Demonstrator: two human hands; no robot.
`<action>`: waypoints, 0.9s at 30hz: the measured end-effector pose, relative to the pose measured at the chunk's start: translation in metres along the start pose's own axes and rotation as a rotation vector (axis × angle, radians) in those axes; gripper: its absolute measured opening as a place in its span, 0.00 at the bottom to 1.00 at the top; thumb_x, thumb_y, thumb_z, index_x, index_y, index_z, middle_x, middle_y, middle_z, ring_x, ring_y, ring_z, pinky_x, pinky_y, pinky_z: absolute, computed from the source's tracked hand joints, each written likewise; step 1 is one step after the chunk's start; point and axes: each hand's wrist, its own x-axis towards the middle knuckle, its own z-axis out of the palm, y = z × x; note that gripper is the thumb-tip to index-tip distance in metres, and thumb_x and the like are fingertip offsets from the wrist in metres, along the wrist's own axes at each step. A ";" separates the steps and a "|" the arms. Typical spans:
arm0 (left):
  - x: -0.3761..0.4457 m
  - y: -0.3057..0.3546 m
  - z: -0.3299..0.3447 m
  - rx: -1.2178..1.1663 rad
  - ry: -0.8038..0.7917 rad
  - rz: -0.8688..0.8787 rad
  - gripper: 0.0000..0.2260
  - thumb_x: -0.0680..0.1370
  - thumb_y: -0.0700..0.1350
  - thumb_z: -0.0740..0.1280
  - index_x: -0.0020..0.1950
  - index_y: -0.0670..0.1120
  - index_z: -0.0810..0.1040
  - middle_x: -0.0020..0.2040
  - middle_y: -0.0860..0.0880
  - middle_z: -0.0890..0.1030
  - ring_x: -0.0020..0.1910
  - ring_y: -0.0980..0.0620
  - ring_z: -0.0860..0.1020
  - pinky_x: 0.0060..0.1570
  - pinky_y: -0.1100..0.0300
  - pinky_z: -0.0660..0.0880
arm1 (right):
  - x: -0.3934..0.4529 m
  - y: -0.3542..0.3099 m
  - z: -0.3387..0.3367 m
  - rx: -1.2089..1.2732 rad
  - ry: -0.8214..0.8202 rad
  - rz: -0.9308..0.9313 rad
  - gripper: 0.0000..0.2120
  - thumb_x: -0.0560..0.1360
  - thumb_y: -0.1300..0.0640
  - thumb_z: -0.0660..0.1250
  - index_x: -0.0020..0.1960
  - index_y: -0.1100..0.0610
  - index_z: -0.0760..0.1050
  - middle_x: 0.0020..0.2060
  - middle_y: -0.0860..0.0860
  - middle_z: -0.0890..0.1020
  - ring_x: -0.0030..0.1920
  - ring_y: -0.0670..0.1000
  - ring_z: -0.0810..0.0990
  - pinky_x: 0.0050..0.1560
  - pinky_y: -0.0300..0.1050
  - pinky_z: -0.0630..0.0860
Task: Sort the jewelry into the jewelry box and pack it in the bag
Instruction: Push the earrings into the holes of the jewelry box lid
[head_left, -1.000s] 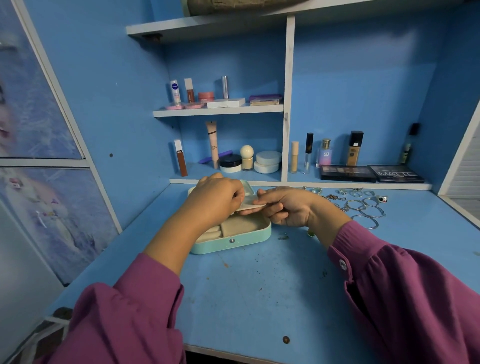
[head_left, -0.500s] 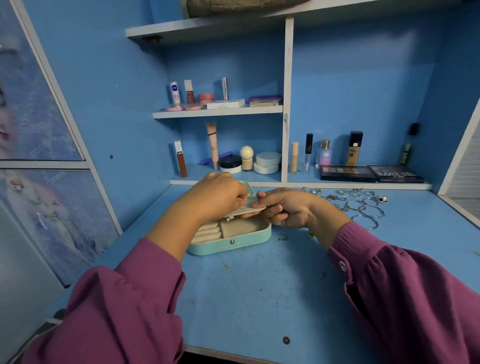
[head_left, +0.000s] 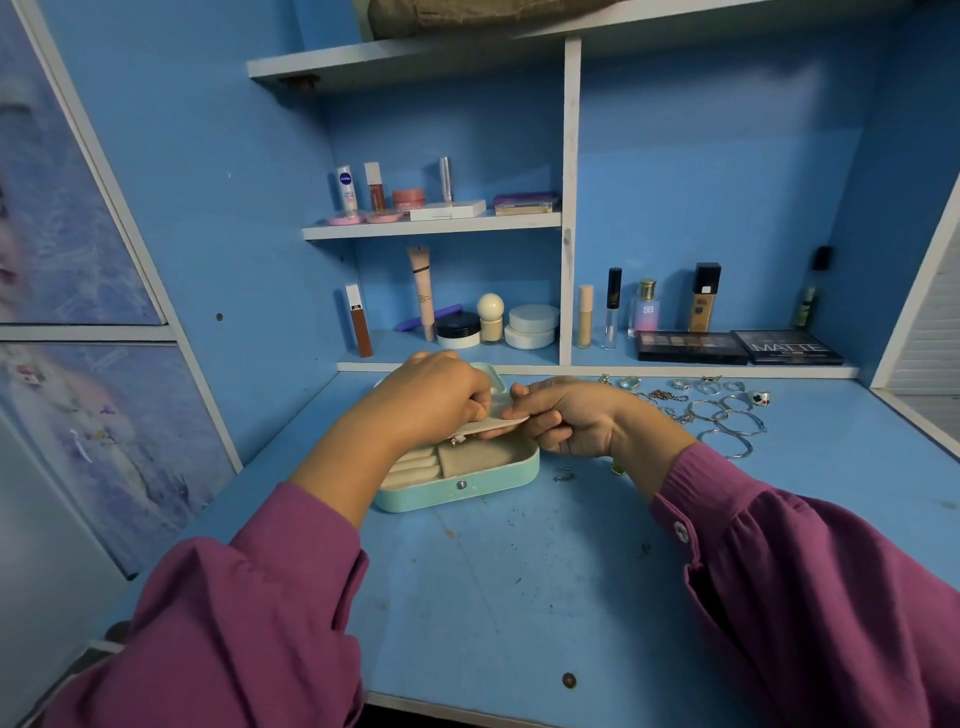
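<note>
A mint-green jewelry box (head_left: 457, 491) lies open on the blue desk, its beige ring rolls and compartment showing. Both hands hover over it and pinch a thin white card (head_left: 493, 426) between them: my left hand (head_left: 436, 397) at its left end, my right hand (head_left: 566, 415) at its right end. A small earring seems to hang from the card's left end. Silver bangles (head_left: 727, 423), rings (head_left: 709, 385) and chains (head_left: 662, 397) lie spread on the desk to the right. No bag can be made out for certain.
Cosmetics line the back shelves: tubes, jars, a perfume bottle (head_left: 644, 309) and two dark palettes (head_left: 737, 347). A small metal piece (head_left: 563, 475) lies right of the box. The desk's front edge (head_left: 467, 712) is near my body.
Both hands have stayed over the box with the white card; they shifted slightly and the card sits a little lower and flatter now.
</note>
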 end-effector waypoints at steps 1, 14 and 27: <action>0.000 -0.001 0.000 -0.021 0.006 -0.013 0.05 0.77 0.48 0.65 0.42 0.58 0.75 0.43 0.53 0.73 0.53 0.49 0.71 0.57 0.54 0.68 | 0.000 0.000 0.000 0.000 -0.001 0.002 0.15 0.80 0.69 0.53 0.38 0.55 0.65 0.23 0.50 0.79 0.16 0.41 0.60 0.19 0.30 0.50; -0.003 0.004 -0.010 0.064 0.007 0.057 0.06 0.78 0.47 0.63 0.46 0.53 0.81 0.42 0.54 0.77 0.51 0.51 0.72 0.53 0.59 0.63 | 0.003 0.001 -0.003 0.014 0.010 0.011 0.14 0.79 0.69 0.54 0.39 0.55 0.65 0.25 0.51 0.80 0.16 0.42 0.60 0.19 0.29 0.52; 0.001 0.007 -0.017 0.081 -0.038 0.093 0.05 0.76 0.45 0.66 0.46 0.52 0.82 0.40 0.53 0.78 0.43 0.54 0.73 0.38 0.61 0.66 | 0.011 0.005 -0.010 0.073 0.043 0.009 0.15 0.78 0.71 0.56 0.39 0.54 0.64 0.22 0.48 0.73 0.16 0.41 0.61 0.16 0.28 0.53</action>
